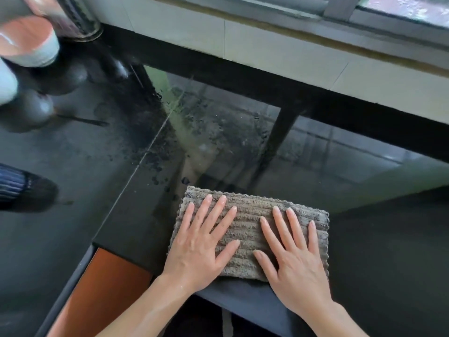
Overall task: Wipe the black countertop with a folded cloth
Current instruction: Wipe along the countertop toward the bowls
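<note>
Left hand and right hand lay flat, fingers spread, palms pressing the folded cloth; neither gripped it. Cloth sat at the near edge of the black countertop, just right of the seam. Judged: wiping stroke in hand. Dark grit lay beyond, toward the back edge; next push should go forward with even pressure. Open room right and ahead; cup and containers crowded the far-left corner.

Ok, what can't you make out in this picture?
Head view only:
- Cup and jar, far left: motion-blurred and cut by the frame edge; contents unreadable.
- Striped object, left edge: cut off, unidentifiable.
- Counter under the cloth: hidden by cloth, left hand and right hand.
</note>
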